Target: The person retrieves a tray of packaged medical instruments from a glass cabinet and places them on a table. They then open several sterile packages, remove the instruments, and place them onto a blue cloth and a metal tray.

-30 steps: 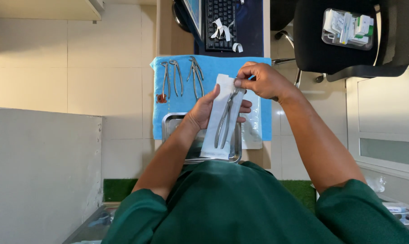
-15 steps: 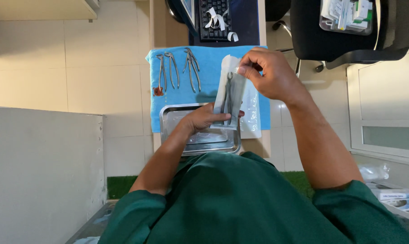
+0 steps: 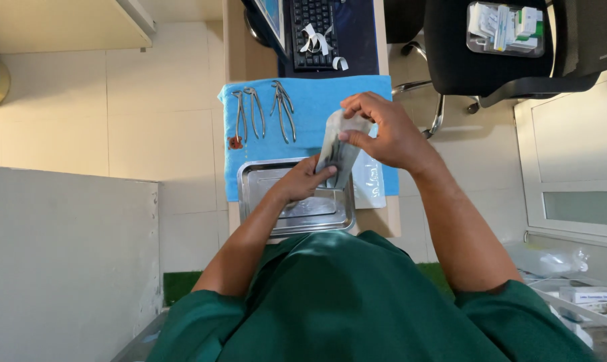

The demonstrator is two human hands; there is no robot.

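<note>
A: Obs. 1, hands. What is in the grip?

B: Both hands are on one pouch (image 3: 340,149), a pale see-through sleeve with dark metal tools inside. The right hand (image 3: 384,131) pinches its upper end, fingers closed on the edge. The left hand (image 3: 303,181) holds the lower end, fingers clamped on it from below.

A: Position of the pouch?

B: Held up off the tabletop (image 3: 384,224), tilted, its long side running up and away from the person. It sits over the far right corner of the tray (image 3: 256,194).

A: Tray contents?

B: Steel, rectangular, shiny. The left wrist hides part of it; cannot tell what lies inside beyond glare.

A: Obs. 2, surroundings.

B: The tray rests on a blue cloth (image 3: 310,94) spread over the narrow tabletop. On the cloth beyond the tray lie two pairs of forceps: one pair (image 3: 248,115) to the left, one pair (image 3: 283,110) just beside it, handles pointing toward the person. A flat clear pouch (image 3: 370,184) lies on the cloth right of the tray, partly under the held one.

A: Further back?

B: A black keyboard (image 3: 317,30) past the cloth. A black chair (image 3: 504,60) to the right, well apart, carrying a clear box of small items (image 3: 506,28). The person wears a green top (image 3: 344,302).
</note>
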